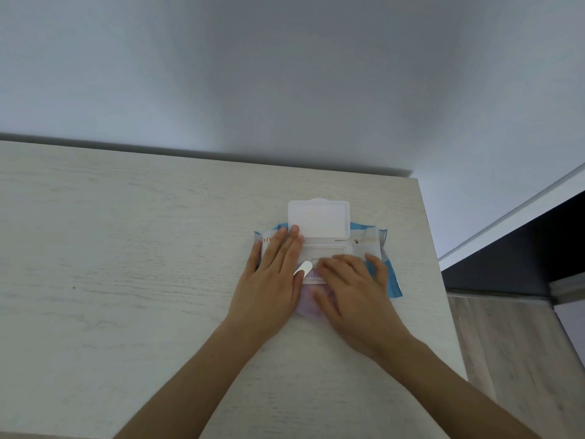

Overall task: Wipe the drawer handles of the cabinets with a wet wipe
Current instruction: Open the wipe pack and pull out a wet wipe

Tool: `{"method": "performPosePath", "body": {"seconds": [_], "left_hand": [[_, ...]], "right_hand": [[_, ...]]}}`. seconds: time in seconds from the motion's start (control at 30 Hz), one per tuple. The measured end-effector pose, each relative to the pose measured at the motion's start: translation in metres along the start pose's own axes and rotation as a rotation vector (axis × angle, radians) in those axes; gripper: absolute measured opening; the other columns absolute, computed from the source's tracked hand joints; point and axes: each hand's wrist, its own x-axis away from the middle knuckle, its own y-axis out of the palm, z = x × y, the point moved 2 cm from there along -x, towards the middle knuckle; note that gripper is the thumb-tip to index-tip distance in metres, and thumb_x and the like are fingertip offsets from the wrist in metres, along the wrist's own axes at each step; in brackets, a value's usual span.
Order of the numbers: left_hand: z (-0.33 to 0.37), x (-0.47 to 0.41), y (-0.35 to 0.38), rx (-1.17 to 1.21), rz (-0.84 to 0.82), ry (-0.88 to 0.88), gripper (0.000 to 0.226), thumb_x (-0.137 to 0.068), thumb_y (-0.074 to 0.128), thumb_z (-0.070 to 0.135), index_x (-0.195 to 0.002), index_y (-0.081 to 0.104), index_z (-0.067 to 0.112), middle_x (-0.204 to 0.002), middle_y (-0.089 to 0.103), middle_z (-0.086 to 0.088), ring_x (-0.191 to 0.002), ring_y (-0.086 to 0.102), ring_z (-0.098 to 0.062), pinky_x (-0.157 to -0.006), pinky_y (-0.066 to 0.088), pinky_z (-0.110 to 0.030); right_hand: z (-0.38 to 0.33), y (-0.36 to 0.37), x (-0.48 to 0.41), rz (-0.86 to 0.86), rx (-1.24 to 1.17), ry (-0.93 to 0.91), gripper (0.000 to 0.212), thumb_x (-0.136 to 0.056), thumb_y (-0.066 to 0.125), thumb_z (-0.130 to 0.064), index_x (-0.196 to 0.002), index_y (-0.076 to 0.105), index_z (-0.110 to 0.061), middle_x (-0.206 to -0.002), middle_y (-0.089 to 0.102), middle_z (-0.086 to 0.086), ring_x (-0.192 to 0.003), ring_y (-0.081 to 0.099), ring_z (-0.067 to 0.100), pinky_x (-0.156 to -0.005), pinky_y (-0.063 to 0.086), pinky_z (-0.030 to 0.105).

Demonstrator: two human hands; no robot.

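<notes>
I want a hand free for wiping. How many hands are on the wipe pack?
2. The left hand lies flat on the left end of the wipe pack; the right hand rests on its right part, fingers at the opening beside the open lid.

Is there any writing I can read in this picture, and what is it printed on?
"HY": orange letters at the left end of the wet wipe pack, beside the left hand, whose fingers cover whatever follows.
Orange print on the same pack, right of the open lid: too blurred to read.
Nothing else in view carries text.
</notes>
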Motion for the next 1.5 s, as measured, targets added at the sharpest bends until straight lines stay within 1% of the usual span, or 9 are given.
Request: {"method": "performPosePath", "body": {"seconds": [0.1,0.3,0.6,0.7,0.83,1.07,1.23,1.37,1.5], "left_hand": [[0.000,0.000,0.000,-0.016,0.010,-0.002,0.050,-0.095,0.031,0.029,-0.138,0.038,0.004,-0.145,0.040,-0.010,-0.136,0.032,-0.022,-0.110,0.026,-0.045],[0.000,0.000,0.000,-0.030,0.015,0.000,0.050,-0.095,0.031,0.030,-0.137,0.038,0.004,-0.145,0.041,-0.010,-0.136,0.033,-0.023,-0.107,0.033,-0.050],[0.000,0.000,0.004,-0.037,0.027,0.000,0.050,-0.095,0.031,0.030,-0.139,0.030,0.007,-0.146,0.039,-0.009,-0.138,0.026,-0.020,-0.112,0.021,-0.043],[0.000,0.000,0.003,-0.046,0.025,0.001,0.050,-0.095,0.031,0.030,-0.139,0.030,0.006,-0.146,0.039,-0.010,-0.138,0.027,-0.020,-0.112,0.024,-0.045],[0.000,0.000,0.002,-0.048,0.027,0.000,0.050,-0.095,0.031,0.030,-0.138,0.035,0.005,-0.145,0.041,-0.010,-0.137,0.026,-0.020,-0.109,0.027,-0.049],[0.002,-0.002,0.000,-0.099,-0.013,0.030,0.048,-0.094,0.030,0.028,-0.133,0.051,0.009,-0.144,0.042,-0.012,-0.135,0.035,-0.027,-0.104,0.035,-0.054],[0.004,-0.003,-0.002,-0.127,-0.020,0.025,0.049,-0.091,0.031,0.030,-0.131,0.054,0.010,-0.141,0.045,-0.013,-0.132,0.039,-0.028,-0.101,0.035,-0.056],[0.003,-0.003,-0.002,-0.106,-0.008,0.021,0.048,-0.092,0.031,0.028,-0.131,0.054,0.010,-0.141,0.045,-0.013,-0.132,0.040,-0.028,-0.102,0.037,-0.055],[0.004,-0.003,-0.002,-0.102,-0.023,0.025,0.049,-0.093,0.031,0.029,-0.132,0.052,0.010,-0.142,0.043,-0.013,-0.133,0.038,-0.028,-0.101,0.037,-0.055]], "right_hand": [[0.010,-0.006,-0.024,0.153,-0.051,0.092,0.032,-0.087,0.040,-0.032,-0.088,0.070,-0.022,-0.091,0.068,-0.004,-0.087,0.064,0.018,-0.087,0.026,0.035],[0.014,0.010,-0.033,0.114,-0.123,0.127,0.013,-0.073,0.062,-0.033,-0.067,0.071,-0.027,-0.085,0.065,-0.007,-0.084,0.059,0.018,-0.081,0.024,0.032],[0.016,0.012,-0.030,0.072,-0.180,0.151,0.007,-0.070,0.064,-0.029,-0.066,0.070,-0.029,-0.086,0.065,-0.008,-0.088,0.057,0.017,-0.088,0.026,0.036],[0.015,0.011,-0.029,0.063,-0.139,0.134,0.007,-0.070,0.073,-0.021,-0.067,0.070,-0.026,-0.086,0.066,-0.005,-0.087,0.061,0.022,-0.093,0.031,0.044],[0.011,0.010,-0.028,0.005,-0.076,0.065,0.031,-0.050,0.092,-0.013,-0.070,0.070,-0.022,-0.086,0.067,-0.002,-0.085,0.064,0.024,-0.095,0.039,0.058],[0.010,0.009,-0.026,0.073,-0.012,-0.023,0.026,-0.057,0.088,-0.011,-0.075,0.070,-0.017,-0.084,0.068,-0.001,-0.081,0.063,0.023,-0.099,0.031,0.057],[0.009,0.007,-0.028,0.033,0.038,-0.078,0.029,-0.056,0.088,-0.013,-0.077,0.068,-0.014,-0.085,0.068,0.003,-0.081,0.065,0.025,-0.091,0.040,0.068],[0.010,0.002,-0.030,0.109,0.009,-0.035,0.011,-0.070,0.077,-0.010,-0.072,0.068,-0.016,-0.080,0.068,0.000,-0.076,0.065,0.024,-0.090,0.042,0.066],[0.012,-0.001,-0.027,0.064,0.011,-0.009,0.027,-0.055,0.090,-0.013,-0.069,0.069,-0.020,-0.078,0.066,-0.002,-0.072,0.064,0.020,-0.095,0.042,0.059]]}}
